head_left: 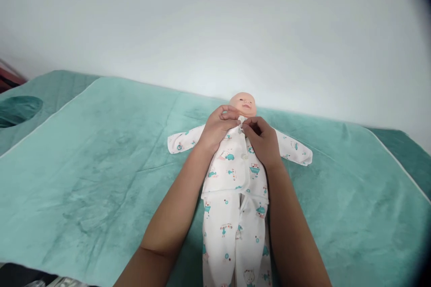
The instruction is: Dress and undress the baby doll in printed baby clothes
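Observation:
A baby doll [243, 101] lies on its back, head toward the wall. It wears a white printed jacket [232, 166] with sleeves spread to both sides, and matching trousers [220, 237]. At the jacket's collar, my left hand [218, 126] pinches the front edge, its thumb and fingers just below the doll's chin. My right hand [263, 138] meets it from the other side, thumb and forefinger pinched on the jacket's opening at the neck. Any fastener between the fingertips is too small to make out. Farther down, the jacket's front edges lie together.
A green cloth [101, 166] covers the surface under the doll, with creases across it. Behind stands a white wall [215, 31]. A round hole [20, 110] shows at the far left, and dark items [23, 276] sit below the lower left edge.

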Demonstrator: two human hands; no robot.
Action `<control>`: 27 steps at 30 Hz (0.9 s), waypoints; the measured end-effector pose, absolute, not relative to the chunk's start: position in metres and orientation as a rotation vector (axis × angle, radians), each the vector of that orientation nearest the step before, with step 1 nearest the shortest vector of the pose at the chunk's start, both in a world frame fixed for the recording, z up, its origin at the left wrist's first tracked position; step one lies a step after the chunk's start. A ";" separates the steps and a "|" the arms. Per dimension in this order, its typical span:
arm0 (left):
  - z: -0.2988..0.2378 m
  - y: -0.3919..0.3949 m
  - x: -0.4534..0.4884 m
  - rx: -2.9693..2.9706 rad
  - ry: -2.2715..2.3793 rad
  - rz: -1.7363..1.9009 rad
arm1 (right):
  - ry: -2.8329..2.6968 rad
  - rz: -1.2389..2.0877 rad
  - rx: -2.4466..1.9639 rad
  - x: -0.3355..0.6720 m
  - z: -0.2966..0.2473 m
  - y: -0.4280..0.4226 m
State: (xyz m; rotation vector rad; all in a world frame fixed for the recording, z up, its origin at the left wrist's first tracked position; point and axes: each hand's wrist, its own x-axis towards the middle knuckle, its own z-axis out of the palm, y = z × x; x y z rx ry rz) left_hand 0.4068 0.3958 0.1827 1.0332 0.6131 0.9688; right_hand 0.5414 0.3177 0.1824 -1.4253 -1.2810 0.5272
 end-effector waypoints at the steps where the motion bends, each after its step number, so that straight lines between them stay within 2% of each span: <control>1: 0.182 0.396 0.407 1.047 0.606 0.978 | -1.274 0.543 -1.430 0.542 0.182 0.318; 12: 0.179 0.392 0.413 1.236 0.668 1.098 | -1.229 0.503 -1.498 0.543 0.182 0.322; 20: 0.182 0.389 0.412 1.538 0.734 1.139 | -1.124 0.611 -1.480 0.541 0.184 0.322; 27: 0.184 0.388 0.412 1.582 0.757 1.130 | -1.178 0.526 -1.474 0.542 0.182 0.331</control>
